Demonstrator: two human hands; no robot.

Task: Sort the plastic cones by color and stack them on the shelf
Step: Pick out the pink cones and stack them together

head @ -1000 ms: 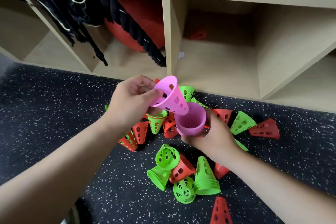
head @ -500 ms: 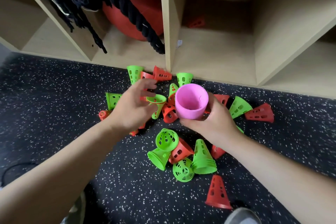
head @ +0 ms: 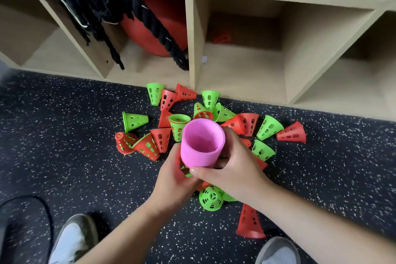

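Between both palms, above the scattered heap: pink stack [head: 201, 143], mouth up and tilted slightly toward the camera, many cones nested tight with rims showing as fine ridges down its side. Right hand [head: 233, 169] wrapped round the far and right side, thumb pressed across the lower wall near the camera. Left hand [head: 173, 180] cupped against the left and underside, fingers mostly hidden behind the stack; closed on it, by the look of it, though contact underneath not visible. Just under the hands: green cones [head: 211, 198] and a few red ones, partly covered by the wrists. Beyond the grip: more red cones [head: 248, 123] and green ones lying on their sides or upside down on the speckled floor [head: 64, 146], some nested in mixed colours. Farther still: shelf [head: 240, 75], its near cubby almost bare, one small red cone deep at the back. Likely risks: tall nested stack bending or splitting mid-height if squeezed only at the bottom; loose top cones sliding off if tilted further on the way up; wrists or forearms knocking the heap below when lifting clear; stack toppling once set down narrow end first.
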